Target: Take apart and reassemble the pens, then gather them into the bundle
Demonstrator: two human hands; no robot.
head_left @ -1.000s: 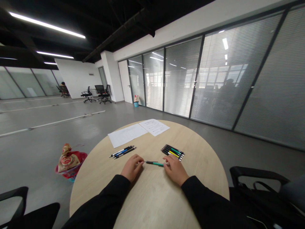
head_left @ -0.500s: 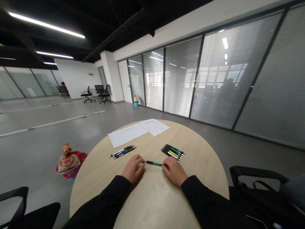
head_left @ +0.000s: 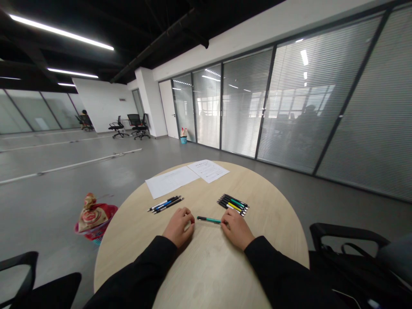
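A green and black pen (head_left: 210, 219) lies crosswise between my hands, low over the table or touching it; I cannot tell which. My right hand (head_left: 236, 228) is closed on its green end with thumb and fingers. At the black end, a small gap separates the pen from my left hand (head_left: 179, 227). The left fingers are curled toward the thumb, and whatever they may hold is too small to make out. Just beyond my right hand lies a row of several pens (head_left: 233, 203), with green, yellow and white grips. Beyond my left hand lie a few more pens (head_left: 165, 204), white, blue and black.
Two sheets of paper, a left one (head_left: 172, 182) and a printed one (head_left: 208, 171), lie at the far side of the round table (head_left: 257, 184). A basket with a paper bag (head_left: 93, 219) stands on the floor at left. Black chairs flank the table, one armrest (head_left: 350, 231) at right.
My left fingers closed in at the pen's black end, then drew back slightly to the left. My right hand shifted along the green end and stays on it.
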